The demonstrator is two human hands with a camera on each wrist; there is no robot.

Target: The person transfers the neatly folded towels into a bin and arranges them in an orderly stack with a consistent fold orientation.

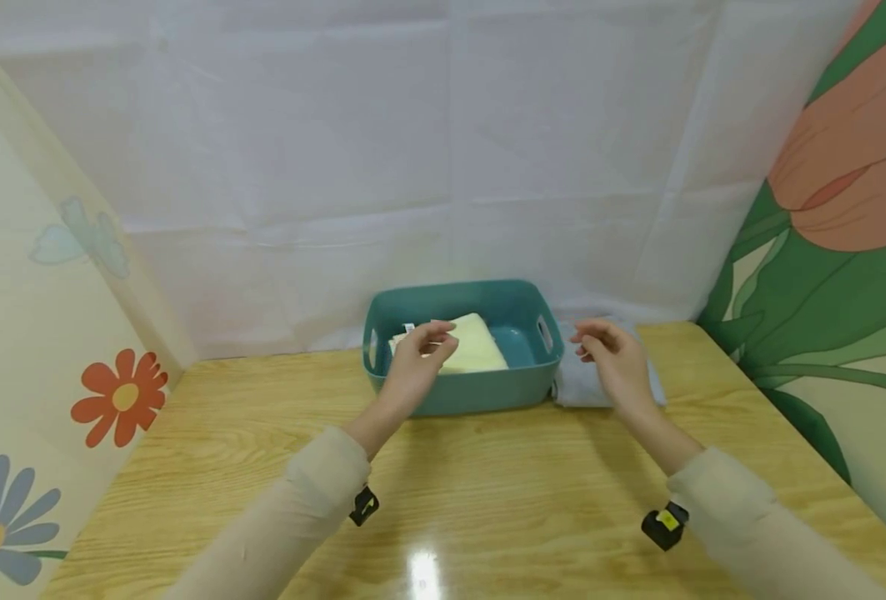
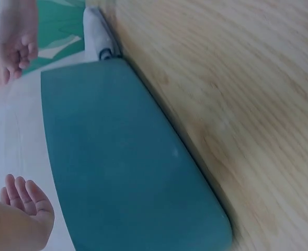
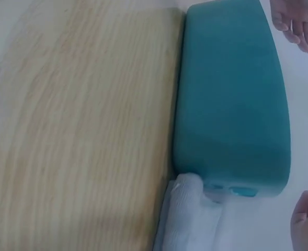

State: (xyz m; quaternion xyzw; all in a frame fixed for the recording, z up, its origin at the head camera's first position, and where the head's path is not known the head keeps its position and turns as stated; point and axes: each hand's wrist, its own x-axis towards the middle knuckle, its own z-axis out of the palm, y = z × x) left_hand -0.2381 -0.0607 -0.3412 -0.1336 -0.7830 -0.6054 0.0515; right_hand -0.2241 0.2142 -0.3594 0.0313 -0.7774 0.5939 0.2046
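A teal plastic basket (image 1: 480,393) with handle holes stands at the back of the table. Inside it lies a folded pale yellow cloth (image 1: 480,346), which looks like a towel. My left hand (image 1: 416,362) hovers over the basket's front left part, its fingers loosely bent with nothing in them. To the right of the basket, my right hand (image 1: 623,362) is raised above a folded grey cloth (image 1: 573,385), also holding nothing. In the right wrist view the grey cloth (image 3: 187,217) lies close against the basket's end. My left hand hides part of the basket's contents.
The wooden table (image 1: 262,442) carries the basket and the grey cloth. A white sheet (image 1: 337,167) hangs right behind them. Painted walls with flowers (image 1: 125,397) flank the table on both sides. Each forearm wears a small black wrist device (image 1: 665,525).
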